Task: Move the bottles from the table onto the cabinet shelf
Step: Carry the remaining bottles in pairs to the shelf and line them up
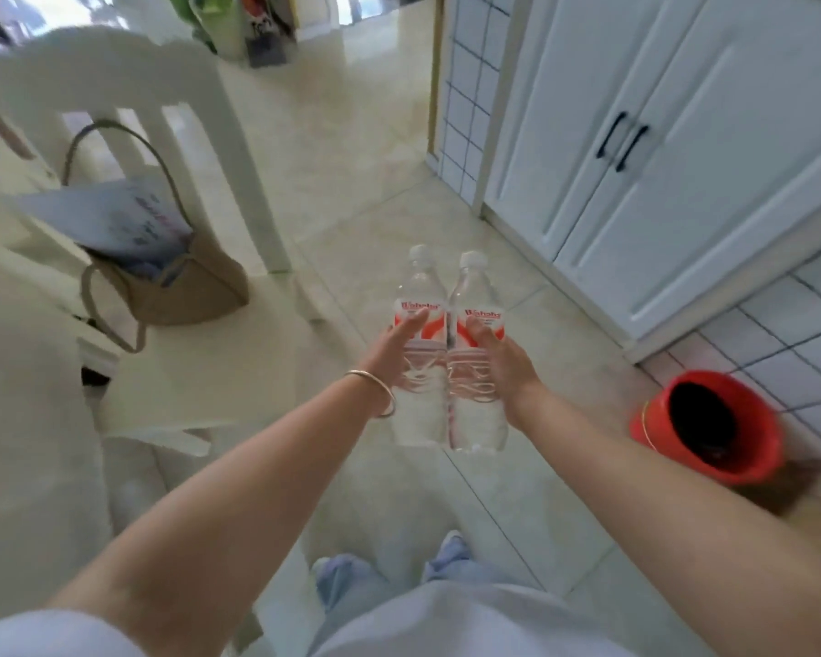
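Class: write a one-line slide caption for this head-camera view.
Both hands, left hand and right hand, carry two water bottles toward white cabinet.

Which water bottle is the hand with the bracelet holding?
The left bottle. The left hand, the one with the bracelet, presses its outer side. The right bottle beside it is held by the bare-wristed right hand.

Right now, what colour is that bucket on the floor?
The bucket is red outside and dark inside, seen in the head view, at the right.

Two upright bottles (pixel 449 358) pressed together between both hands (pixel 451 360) above floor (pixel 351 182)
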